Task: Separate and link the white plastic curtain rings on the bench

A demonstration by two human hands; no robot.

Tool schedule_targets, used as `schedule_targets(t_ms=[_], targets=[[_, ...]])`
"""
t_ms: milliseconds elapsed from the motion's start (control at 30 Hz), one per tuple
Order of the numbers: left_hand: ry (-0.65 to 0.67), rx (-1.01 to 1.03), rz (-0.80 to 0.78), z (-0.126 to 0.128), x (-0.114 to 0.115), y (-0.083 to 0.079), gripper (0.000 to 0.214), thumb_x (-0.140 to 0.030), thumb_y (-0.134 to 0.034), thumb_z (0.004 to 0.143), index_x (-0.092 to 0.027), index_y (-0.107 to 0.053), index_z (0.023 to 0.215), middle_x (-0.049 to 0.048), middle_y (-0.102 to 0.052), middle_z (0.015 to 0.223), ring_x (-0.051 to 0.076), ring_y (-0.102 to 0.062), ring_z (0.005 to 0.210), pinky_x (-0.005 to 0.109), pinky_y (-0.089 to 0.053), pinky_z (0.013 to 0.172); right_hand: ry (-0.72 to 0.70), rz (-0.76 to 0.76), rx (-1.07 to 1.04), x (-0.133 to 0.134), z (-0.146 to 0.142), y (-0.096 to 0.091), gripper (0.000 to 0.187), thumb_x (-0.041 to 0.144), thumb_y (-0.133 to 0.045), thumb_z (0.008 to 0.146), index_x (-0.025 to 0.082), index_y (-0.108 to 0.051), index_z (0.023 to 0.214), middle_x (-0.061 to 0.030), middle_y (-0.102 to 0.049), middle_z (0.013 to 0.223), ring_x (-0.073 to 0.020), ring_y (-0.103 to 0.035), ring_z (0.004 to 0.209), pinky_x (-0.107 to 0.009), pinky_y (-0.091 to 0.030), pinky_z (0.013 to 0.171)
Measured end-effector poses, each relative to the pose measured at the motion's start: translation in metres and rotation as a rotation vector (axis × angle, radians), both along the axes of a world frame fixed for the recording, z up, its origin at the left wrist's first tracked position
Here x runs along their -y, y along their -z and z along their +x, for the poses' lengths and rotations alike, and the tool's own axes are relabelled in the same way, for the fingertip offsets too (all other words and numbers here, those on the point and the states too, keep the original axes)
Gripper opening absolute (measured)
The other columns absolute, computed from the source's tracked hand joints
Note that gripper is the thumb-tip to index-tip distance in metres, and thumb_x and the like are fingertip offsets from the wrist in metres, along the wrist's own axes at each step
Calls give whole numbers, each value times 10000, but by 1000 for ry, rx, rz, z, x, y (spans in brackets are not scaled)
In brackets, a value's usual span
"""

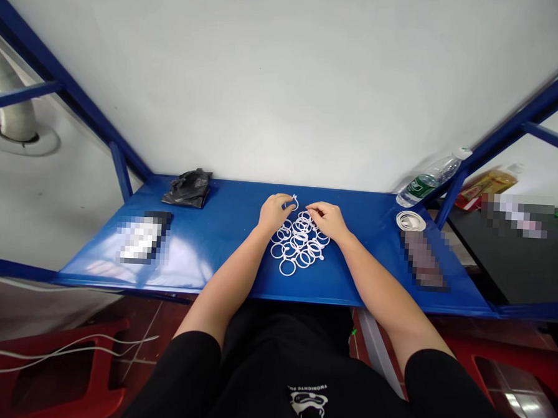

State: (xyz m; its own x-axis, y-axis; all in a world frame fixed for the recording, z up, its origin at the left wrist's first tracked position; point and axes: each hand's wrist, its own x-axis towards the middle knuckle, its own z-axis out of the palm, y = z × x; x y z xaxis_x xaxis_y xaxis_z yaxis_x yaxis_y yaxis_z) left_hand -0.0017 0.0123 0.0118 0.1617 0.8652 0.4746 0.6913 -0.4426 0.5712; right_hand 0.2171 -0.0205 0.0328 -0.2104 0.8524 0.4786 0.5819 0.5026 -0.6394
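A loose heap of white plastic rings (pixel 298 244) lies interlinked on the blue table top (pixel 224 268), in front of me. My left hand (pixel 274 212) is at the far edge of the heap, its fingertips pinching a single white ring (pixel 293 203). My right hand (pixel 328 219) rests just right of that ring, with its fingertips on the top of the heap. Its fingers hide whether anything lies between them.
A black plastic bag (pixel 187 188) and a pixelated flat object (pixel 141 238) lie left. To the right are a water bottle (pixel 430 179), a white coil (pixel 410 221) and a pixelated object (pixel 423 260). Blue metal frame bars (pixel 122 169) flank the table; red stools stand below.
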Motion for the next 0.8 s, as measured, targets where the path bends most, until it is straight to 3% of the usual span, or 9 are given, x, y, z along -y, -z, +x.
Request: schedule_targets(t_ms=[233,367,533,800], targets=[[266,-3,211,21,32,-21,252,-329,-565,1078,-262,-797,1151,83,-760,1330,235,-727,1221,446,-575,1089,37,33,-66,3,-1,-7,223,328,-601,984,222,-762,872,-37,-771,830,-197,-690,744,-325,-532,727],[359,56,341,24,38,-24,232,-316,-582,1075,-240,-787,1152,90,-776,1300,211,-756,1191,406,-622,1043,36,73,-106,4,-2,-8,207,306,-576,991,222,-758,938,-49,-773,895,-204,-687,786,-337,-537,753],[378,154,514,26,34,-19,181,-251,-618,1053,-221,-782,1123,77,-806,1221,186,-789,1114,354,-669,973,17,91,-176,6,-2,-9,214,350,-602,992,224,-774,1004,-48,-766,918,-193,-674,783,-331,-541,741],[355,200,532,25,36,-19,149,-254,-645,1039,-215,-788,1058,76,-823,1144,182,-803,1048,321,-675,918,6,60,-187,6,-1,-7,270,431,-627,997,228,-805,1014,-56,-785,916,-199,-691,786,-345,-560,757]])
